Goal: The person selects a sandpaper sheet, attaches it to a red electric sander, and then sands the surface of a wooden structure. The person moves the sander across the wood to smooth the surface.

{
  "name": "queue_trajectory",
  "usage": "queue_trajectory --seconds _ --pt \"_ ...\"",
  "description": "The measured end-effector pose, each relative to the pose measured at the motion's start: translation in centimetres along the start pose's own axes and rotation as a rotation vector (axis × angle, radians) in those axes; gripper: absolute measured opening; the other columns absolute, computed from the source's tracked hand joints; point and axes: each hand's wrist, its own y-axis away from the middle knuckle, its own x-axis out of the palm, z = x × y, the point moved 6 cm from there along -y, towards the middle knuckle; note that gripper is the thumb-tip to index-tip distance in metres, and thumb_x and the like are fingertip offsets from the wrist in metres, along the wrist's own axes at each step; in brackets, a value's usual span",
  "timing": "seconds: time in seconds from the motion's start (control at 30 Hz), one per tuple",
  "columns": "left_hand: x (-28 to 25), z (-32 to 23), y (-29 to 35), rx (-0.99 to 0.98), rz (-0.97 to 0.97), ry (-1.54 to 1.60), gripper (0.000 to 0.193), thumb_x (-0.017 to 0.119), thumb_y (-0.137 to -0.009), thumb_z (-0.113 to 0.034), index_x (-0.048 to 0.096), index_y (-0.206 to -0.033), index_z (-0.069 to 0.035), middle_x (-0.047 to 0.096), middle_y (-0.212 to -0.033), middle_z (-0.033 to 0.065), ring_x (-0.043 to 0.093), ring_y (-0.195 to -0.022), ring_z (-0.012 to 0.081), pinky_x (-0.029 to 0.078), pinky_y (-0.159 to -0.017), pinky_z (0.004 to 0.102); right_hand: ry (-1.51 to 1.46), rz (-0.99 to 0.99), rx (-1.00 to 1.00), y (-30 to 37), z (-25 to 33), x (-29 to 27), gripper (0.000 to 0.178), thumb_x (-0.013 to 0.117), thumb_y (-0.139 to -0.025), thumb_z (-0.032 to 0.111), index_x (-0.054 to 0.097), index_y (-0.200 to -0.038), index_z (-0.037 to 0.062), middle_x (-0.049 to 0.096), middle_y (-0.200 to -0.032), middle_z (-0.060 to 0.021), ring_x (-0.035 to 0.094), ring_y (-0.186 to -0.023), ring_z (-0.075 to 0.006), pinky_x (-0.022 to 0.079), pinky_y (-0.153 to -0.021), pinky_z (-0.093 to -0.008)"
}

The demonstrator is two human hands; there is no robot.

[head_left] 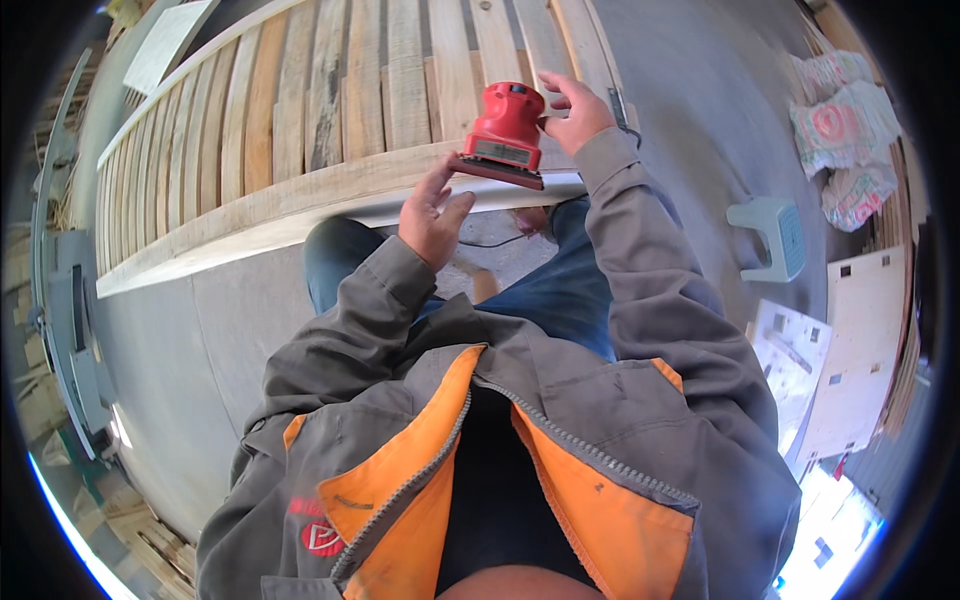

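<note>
A red palm sander with a dark, flat sanding pad sits tilted in front of me, over the near edge of a slatted wooden frame. My left hand pinches the left corner of its pad, thumb below and fingers along the edge. On the other side is my right hand, its fingers spread apart. One of its fingertips reaches the red body, while the others point up beside the top. Whether the sander also rests on the wood cannot be made out.
The slatted frame stretches away to the far left. A dark cord runs low between my knees. To the right stand a pale blue plastic stool, several white sacks and leaning boards. Machinery lines the left edge.
</note>
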Motion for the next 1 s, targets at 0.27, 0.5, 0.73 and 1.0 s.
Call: queue_trajectory --seconds 0.27,0.5,0.73,1.0 --pt "-0.7 0.3 0.5 0.009 0.057 0.103 0.065 0.061 -0.098 0.000 0.038 -0.158 -0.001 0.044 -0.161 0.0156 0.041 -0.150 0.0255 0.032 -0.122 0.0449 -0.169 0.296 0.138 -2.1 -2.0 2.6 0.070 0.058 -0.077 -0.019 0.063 -0.139 0.0127 0.068 -0.129 -0.0101 0.067 -0.118 -0.0237 0.060 -0.089 -0.0359" --pt "-2.4 4.2 0.4 -0.157 -0.110 0.241 0.051 0.061 -0.098 0.001 0.050 -0.149 0.003 0.056 -0.148 0.0173 0.053 -0.138 0.0236 0.044 -0.112 0.0352 -0.272 0.274 0.253 -2.9 -5.0 3.4 0.069 0.057 -0.082 -0.023 0.064 -0.140 0.0138 0.068 -0.122 -0.0081 0.065 -0.111 -0.0203 0.063 -0.083 -0.0369" --pt "-2.5 5.0 0.9 -0.168 -0.051 0.255 0.044 0.063 -0.098 0.001 0.057 -0.141 0.004 0.066 -0.133 0.0132 0.062 -0.122 0.0189 0.050 -0.105 0.0323 -0.856 0.416 0.418 -4.3 -5.4 3.7 0.052 0.053 -0.095 -0.016 0.065 -0.138 0.0108 0.066 -0.133 -0.0100 0.062 -0.124 -0.0206 0.053 -0.108 -0.0362" --pt "0.9 6.2 1.8 -0.322 0.148 0.656 0.061 0.062 -0.097 0.004 0.040 -0.154 0.006 0.053 -0.151 0.0207 0.057 -0.134 0.0279 0.050 -0.109 0.0378 -0.583 0.500 0.274 -3.7 -1.6 4.4 0.065 0.057 -0.088 -0.025 0.061 -0.143 0.0103 0.066 -0.132 -0.0092 0.062 -0.123 -0.0197 0.051 -0.110 -0.0368"
